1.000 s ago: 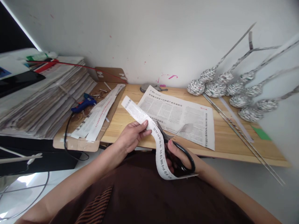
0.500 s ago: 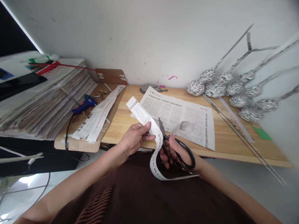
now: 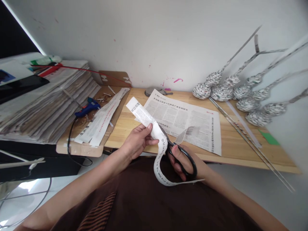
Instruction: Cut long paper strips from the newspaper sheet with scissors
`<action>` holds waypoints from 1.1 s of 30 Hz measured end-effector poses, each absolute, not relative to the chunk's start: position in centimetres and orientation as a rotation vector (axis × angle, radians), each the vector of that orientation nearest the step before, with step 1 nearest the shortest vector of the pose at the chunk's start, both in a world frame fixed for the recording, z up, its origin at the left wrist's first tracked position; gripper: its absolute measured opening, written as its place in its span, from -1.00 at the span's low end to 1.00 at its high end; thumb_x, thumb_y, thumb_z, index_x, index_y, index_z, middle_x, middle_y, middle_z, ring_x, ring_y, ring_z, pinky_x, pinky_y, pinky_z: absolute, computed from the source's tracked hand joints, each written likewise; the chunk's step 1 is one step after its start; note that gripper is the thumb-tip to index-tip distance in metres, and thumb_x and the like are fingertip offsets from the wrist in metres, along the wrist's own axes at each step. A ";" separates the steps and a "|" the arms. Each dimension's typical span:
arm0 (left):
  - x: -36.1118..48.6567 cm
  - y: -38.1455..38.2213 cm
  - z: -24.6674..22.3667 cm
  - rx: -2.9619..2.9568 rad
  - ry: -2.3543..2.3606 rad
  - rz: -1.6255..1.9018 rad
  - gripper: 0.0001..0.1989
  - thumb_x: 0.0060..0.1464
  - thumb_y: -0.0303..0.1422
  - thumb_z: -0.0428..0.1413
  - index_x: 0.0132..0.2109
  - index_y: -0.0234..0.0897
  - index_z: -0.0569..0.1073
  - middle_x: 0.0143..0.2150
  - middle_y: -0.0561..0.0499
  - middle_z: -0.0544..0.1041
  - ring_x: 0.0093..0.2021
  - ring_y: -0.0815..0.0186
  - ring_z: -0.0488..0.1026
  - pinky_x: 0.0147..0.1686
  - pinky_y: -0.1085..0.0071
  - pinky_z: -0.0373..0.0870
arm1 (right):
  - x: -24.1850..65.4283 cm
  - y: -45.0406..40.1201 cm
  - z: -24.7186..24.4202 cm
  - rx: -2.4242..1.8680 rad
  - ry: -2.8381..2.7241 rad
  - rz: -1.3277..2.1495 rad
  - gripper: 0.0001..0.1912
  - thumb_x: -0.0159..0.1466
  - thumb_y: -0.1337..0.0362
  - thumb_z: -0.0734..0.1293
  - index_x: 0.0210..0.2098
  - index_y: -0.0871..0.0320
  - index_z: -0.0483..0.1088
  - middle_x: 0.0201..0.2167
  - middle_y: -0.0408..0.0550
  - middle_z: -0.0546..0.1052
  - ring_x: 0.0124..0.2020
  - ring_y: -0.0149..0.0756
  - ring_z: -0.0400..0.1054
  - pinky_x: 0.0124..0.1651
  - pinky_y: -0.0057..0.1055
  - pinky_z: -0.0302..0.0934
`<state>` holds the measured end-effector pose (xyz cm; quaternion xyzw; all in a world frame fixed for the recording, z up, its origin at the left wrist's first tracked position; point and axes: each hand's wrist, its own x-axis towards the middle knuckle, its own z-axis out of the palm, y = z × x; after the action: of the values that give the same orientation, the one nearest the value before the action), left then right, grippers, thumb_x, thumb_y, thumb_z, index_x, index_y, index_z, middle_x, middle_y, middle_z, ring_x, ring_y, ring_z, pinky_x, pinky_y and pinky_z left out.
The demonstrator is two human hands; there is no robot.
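Note:
My left hand (image 3: 141,139) pinches a long newspaper strip (image 3: 161,165) between thumb and fingers. The strip's upper end points up and left over the wooden table, and its lower part curls down in front of my dark apron. Black-handled scissors (image 3: 191,160) are in my right hand (image 3: 180,158), their blades lying against the strip's right edge, partly hidden by paper. A thin offcut of paper (image 3: 185,134) rises beside the scissors. Behind both hands, a printed newspaper sheet (image 3: 192,122) lies flat on the table (image 3: 124,123).
Left are a tall stack of newspapers (image 3: 55,109), a blue glue gun (image 3: 87,108) and cut strips (image 3: 103,120) on cardboard (image 3: 60,146). Woven paper gourd shapes (image 3: 221,92), thin rods (image 3: 252,144) and a green piece (image 3: 269,137) are on the right.
The scissor blades have closed from an open position and moved against the strip. My left hand and the strip's upper end have shifted slightly left.

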<state>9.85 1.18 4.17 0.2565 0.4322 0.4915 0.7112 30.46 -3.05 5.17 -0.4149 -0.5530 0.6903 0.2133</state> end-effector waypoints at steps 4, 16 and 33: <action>9.5 1.4 4.2 0.544 0.971 1.100 -0.84 0.13 -0.34 0.31 -0.20 -0.36 0.59 -0.38 -0.02 0.63 -0.48 0.40 0.55 -0.44 0.52 0.58 | 30.7 -3.1 5.2 -1.170 -1.564 1.918 -0.30 0.28 -0.42 0.11 -0.48 0.12 0.22 -0.71 -0.29 0.23 -0.76 -0.51 0.14 -0.70 -0.58 0.01; 10.6 0.5 4.1 0.526 0.914 0.988 -0.87 0.00 -0.46 0.38 -0.27 -0.45 0.65 -0.31 -0.10 0.66 -0.33 0.40 0.59 -0.27 0.55 0.57 | 30.3 -2.5 3.1 -0.985 -1.368 2.081 -0.19 0.30 -0.45 -0.04 -0.32 0.17 0.36 -0.56 -0.16 0.38 -0.62 -0.42 0.31 -0.54 -0.47 0.15; 10.1 0.7 3.8 0.513 0.911 1.067 -0.84 0.09 -0.37 0.34 -0.21 -0.36 0.61 -0.31 -0.04 0.64 -0.41 0.40 0.57 -0.37 0.52 0.60 | 30.6 -3.2 4.1 -1.089 -1.519 1.924 -0.29 0.30 -0.43 0.07 -0.47 0.12 0.23 -0.77 -0.30 0.23 -0.83 -0.51 0.11 -0.71 -0.55 -0.05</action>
<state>10.07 0.73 3.84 0.2335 0.4142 0.4854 0.7337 30.58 -3.23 4.07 -0.3952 -0.5513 0.6986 0.2276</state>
